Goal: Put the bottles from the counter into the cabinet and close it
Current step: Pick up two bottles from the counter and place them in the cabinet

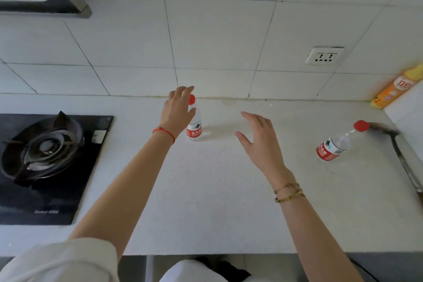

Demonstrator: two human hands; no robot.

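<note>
Both bottles stand on the white bench (206, 190), so nothing is stored yet. Left hand (177, 110), grip spread, seemingly touches the near bottle (194, 127); right hand (258, 142) hovers spread, well apart from the far bottle (334, 145). No cabinet in view.

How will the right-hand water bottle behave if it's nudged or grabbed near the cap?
The right bottle looks tall and narrow on the counter, so a push near its red cap would probably tip it. It looks clear, possibly nearly empty, so likely light. Thin plastic would probably flex under a squeeze, and the round body may roll if toppled.
</note>
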